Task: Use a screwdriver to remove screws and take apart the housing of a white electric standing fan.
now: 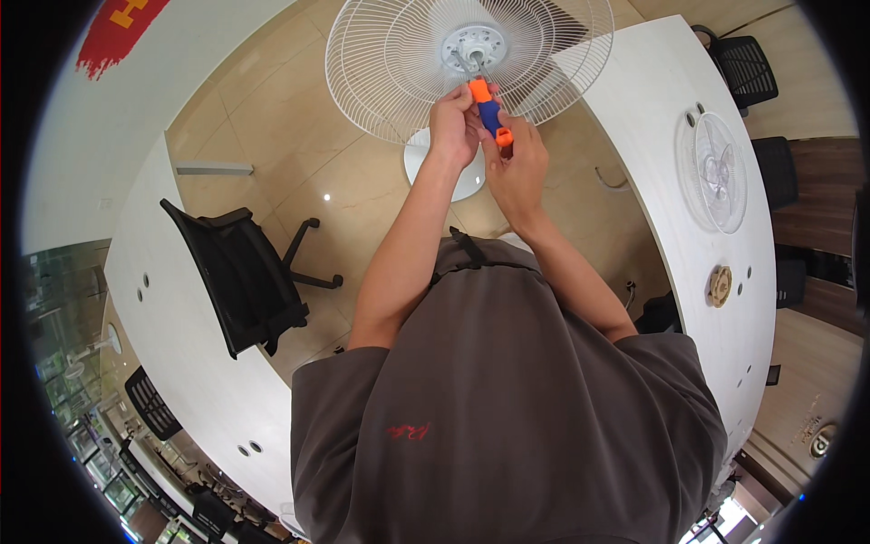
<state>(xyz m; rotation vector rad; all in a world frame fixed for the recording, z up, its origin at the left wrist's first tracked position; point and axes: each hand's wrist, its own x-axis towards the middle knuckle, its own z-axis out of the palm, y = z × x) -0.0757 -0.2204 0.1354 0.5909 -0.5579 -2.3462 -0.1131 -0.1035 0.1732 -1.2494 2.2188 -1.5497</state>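
Both my hands meet in front of a white standing fan's wire guard point(381, 82), at the top middle of the head view. Between them is an orange-and-blue hand tool point(490, 116), its kind not clear. My left hand point(453, 127) is closed round its upper orange part. The fingers of my right hand point(518, 168) pinch its lower end, near an orange loop. Thin metal pieces show between the tool and the white hub point(476, 47) at the guard's centre. Whether the tool touches the hub I cannot tell. No blades show on this hub.
On the white table point(634, 100) to my right lie a round wire guard with clear fan blades point(719, 172) and a tan ring-shaped piece point(720, 286). A black office chair point(240, 276) stands at left, beside another white table point(181, 363). The fan's round base point(467, 186) rests on the floor.
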